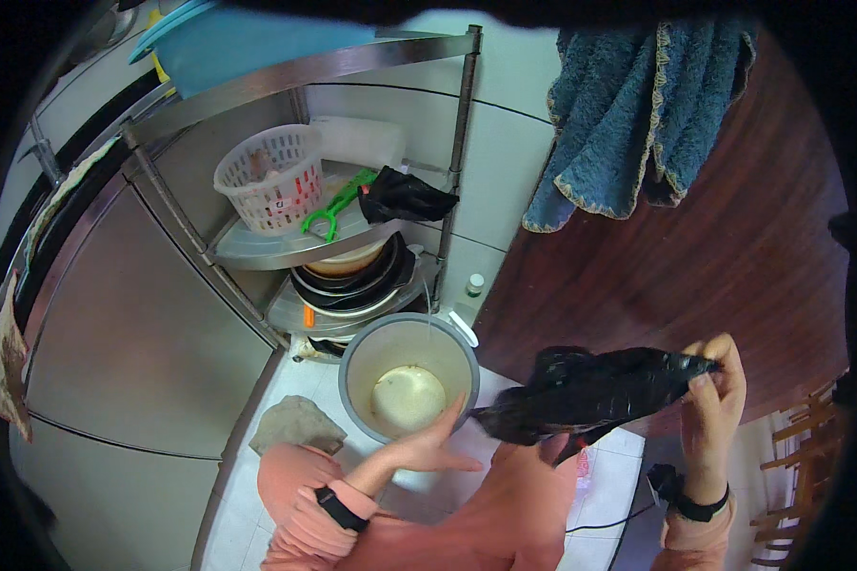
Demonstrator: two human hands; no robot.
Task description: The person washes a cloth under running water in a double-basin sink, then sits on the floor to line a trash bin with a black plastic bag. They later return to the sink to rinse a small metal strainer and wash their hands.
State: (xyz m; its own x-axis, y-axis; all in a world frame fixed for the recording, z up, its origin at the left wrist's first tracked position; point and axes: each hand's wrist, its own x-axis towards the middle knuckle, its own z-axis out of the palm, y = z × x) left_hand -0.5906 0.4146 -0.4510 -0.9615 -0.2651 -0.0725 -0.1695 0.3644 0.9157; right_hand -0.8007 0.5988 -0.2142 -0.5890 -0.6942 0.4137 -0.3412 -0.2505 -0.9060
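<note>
- We see a dark red wooden panel (pixel 657 276) at the right, a blue towel hanging over its upper left part.
- We note a grey metal cabinet front (pixel 152 324) along the left, beside the rack.
- We observe a metal corner rack (pixel 305 71) in tiers; a blue basin (pixel 257 48) rests on its top tier, toward the left end.
- We find the blue towel (pixel 628 114) in loose folds, with a pale stitched border.
- We mark the grey bin (pixel 409 347) upright on the white tiled floor, just before the front edge of the rack's lowest visible tier.
- We locate the black plastic bag (pixel 590 390) in the air, right of the bin's rim, its left end above the person's leg.
- We see stacked pans and bowls (pixel 352 281) on the tier below the middle shelf.
- We place a white perforated basket (pixel 269 181) near that middle shelf's left corner.
- We show the right hand (pixel 719 381) grasping the bag's right end between thumb and fingers.
- We show the left hand (pixel 438 443) released, fingers spread, by the bin's near right rim; whether it touches the rim, we cannot tell.
- We note a green tool (pixel 341 202) beside the basket, near the shelf's front edge.
</note>
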